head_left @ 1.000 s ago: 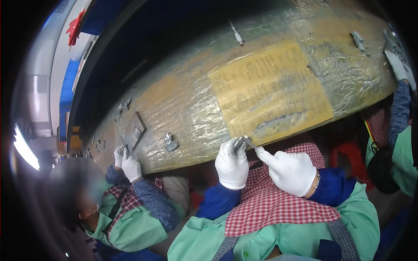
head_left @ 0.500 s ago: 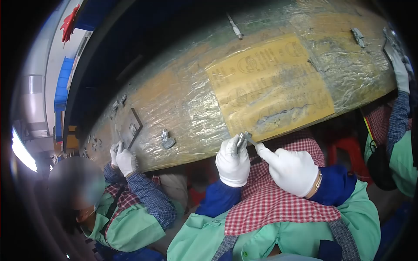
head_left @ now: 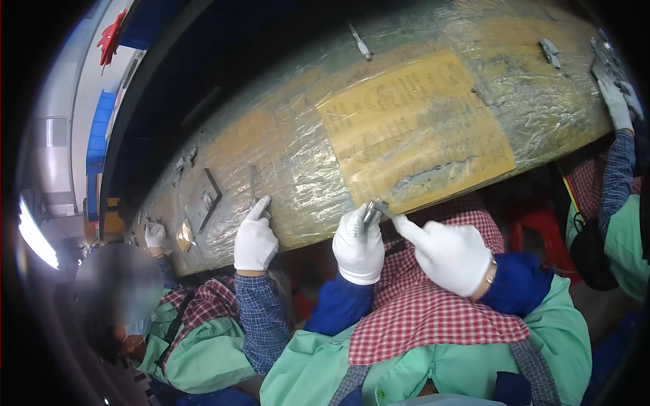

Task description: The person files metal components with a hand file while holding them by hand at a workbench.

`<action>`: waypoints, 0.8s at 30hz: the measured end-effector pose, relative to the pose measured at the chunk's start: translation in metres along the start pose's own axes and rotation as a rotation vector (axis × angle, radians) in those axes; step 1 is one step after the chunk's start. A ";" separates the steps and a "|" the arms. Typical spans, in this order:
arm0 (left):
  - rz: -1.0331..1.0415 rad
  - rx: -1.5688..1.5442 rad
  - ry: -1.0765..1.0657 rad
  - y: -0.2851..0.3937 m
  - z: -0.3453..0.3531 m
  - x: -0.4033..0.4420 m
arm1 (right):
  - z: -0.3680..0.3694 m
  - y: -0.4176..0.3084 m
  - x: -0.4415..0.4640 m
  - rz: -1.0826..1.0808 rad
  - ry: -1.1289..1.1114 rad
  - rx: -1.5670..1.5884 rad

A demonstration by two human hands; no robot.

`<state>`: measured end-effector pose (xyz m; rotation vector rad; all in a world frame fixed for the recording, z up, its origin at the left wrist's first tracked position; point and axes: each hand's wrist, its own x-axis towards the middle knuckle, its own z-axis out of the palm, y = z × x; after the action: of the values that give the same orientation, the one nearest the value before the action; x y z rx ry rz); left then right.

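Note:
In my white-gloved left hand point(head_left: 359, 245), a small grey metal part point(head_left: 370, 212) is pinched at the fingertips, just over the table's near edge. My right hand point(head_left: 450, 258), also gloved, is closed on a flat metal tool point(head_left: 385, 210), with the index finger stretched along it. The tool's tip meets or nearly meets the part; contact is too small to make out. Most of the tool is hidden inside the right hand. Just beyond both hands lies a yellow printed paper sheet point(head_left: 413, 128).
The table point(head_left: 298, 155) is covered in wrinkled film. A pen-like tool point(head_left: 360, 42) and a grey metal piece point(head_left: 550, 53) lie farther back. At left, a co-worker's gloved hand point(head_left: 256, 238) is by a thin rod point(head_left: 254, 181). Another person's hand point(head_left: 615, 103) is at right.
My hands stay almost in place, still holding the part and the tool. The left co-worker's hands have moved apart, one reaching right to the rod; the metal piece seen there is no longer visible.

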<state>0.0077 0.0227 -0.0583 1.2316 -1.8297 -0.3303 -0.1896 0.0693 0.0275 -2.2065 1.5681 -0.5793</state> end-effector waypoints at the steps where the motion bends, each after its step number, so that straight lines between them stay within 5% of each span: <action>1: 0.002 -0.001 0.003 0.000 0.000 0.002 | 0.004 0.002 0.012 -0.006 0.035 -0.025; 5: 0.083 -0.042 0.030 -0.009 0.003 -0.005 | 0.025 0.015 0.042 0.040 0.226 -0.039; 14: 0.095 -0.174 0.084 -0.010 0.008 -0.005 | 0.000 -0.002 -0.007 -0.036 -0.019 -0.116; 19: 0.115 -0.096 0.015 -0.012 0.003 -0.005 | 0.030 0.017 0.045 0.023 0.282 0.025; 24: -0.130 -0.282 0.090 -0.015 0.008 -0.019 | 0.032 0.016 0.054 -0.023 0.321 0.350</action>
<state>0.0135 0.0298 -0.0821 1.1498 -1.5681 -0.5758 -0.1700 0.0151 -0.0016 -1.9381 1.4504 -1.1663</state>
